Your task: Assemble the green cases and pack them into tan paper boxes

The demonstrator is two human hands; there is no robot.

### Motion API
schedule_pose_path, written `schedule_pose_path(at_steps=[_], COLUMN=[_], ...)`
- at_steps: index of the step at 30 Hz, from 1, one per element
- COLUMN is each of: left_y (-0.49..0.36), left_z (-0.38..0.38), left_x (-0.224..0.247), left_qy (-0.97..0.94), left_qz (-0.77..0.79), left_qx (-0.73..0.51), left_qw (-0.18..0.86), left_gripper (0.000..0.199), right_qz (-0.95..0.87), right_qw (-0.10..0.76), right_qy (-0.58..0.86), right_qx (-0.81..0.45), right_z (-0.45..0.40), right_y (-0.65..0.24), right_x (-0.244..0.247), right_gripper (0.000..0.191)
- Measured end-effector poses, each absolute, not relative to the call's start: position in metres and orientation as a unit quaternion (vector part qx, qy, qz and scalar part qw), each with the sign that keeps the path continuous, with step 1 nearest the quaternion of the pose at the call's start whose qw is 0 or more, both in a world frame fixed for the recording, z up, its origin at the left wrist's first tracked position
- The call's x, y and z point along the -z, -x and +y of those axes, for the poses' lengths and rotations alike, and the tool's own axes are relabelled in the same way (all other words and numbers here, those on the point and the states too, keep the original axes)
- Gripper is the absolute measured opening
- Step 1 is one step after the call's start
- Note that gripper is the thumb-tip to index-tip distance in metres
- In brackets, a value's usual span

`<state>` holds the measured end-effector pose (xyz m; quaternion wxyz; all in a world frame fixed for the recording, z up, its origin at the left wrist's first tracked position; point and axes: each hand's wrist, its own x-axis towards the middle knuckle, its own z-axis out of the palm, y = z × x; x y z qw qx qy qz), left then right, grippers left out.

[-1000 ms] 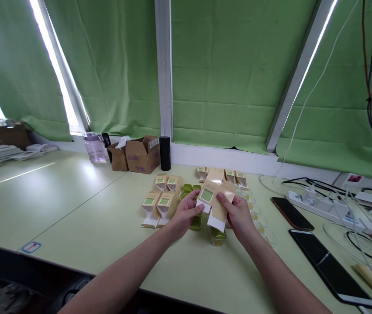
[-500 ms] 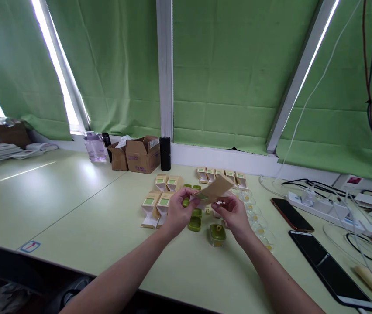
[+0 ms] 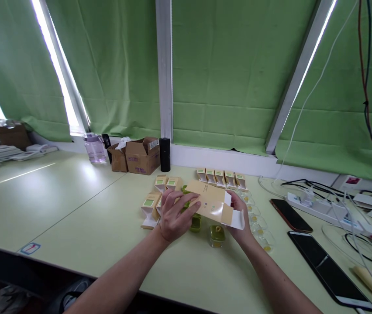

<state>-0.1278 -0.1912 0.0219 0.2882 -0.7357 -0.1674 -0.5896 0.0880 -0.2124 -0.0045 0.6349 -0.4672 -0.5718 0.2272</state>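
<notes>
A tan cardboard box (image 3: 209,201) with white inner flaps is held above the table, its printed side up and its flaps pointing right. My right hand (image 3: 240,218) grips its right end from behind and below. My left hand (image 3: 177,216) lies at its left end, fingers apart and touching the edge. Beneath the box are green containers (image 3: 195,223), partly hidden. Closer to me stands a clear jar with a green lid (image 3: 217,233). Tan boxes with green labels (image 3: 148,208) stand to the left, some partly behind my left hand.
Several small boxes (image 3: 219,178) line the back. Clear round lids (image 3: 260,226) lie right of my right hand. Farther right are two phones (image 3: 330,268), a power strip (image 3: 323,209) and cables. Cartons (image 3: 142,156) and a black cylinder (image 3: 165,154) stand at the back left.
The held box has turned so its broad printed face and open white flaps show. My left hand has spread its fingers along it, and my right hand has shifted behind its right end.
</notes>
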Motion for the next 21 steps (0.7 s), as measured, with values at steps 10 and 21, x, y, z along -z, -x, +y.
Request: schedule_pose_path(at_steps=[10, 21], left_y=[0.130, 0.119], left_z=[-0.143, -0.002], left_x=[-0.045, -0.058], left_qy=[0.637, 0.587], left_qz=[-0.453, -0.672], left_qx=[0.614, 0.408], left_qw=[-0.113, -0.192], left_gripper=[0.019, 0.030], right_qz=[-0.616, -0.629], right_qw=[0.570, 0.546], right_qy=[0.526, 0.532], right_qx=[-0.141, -0.148], right_z=[-0.228, -0.240], right_y=[-0.102, -0.104], right_x=[-0.013, 0.002], right_gripper=[0.026, 0.028])
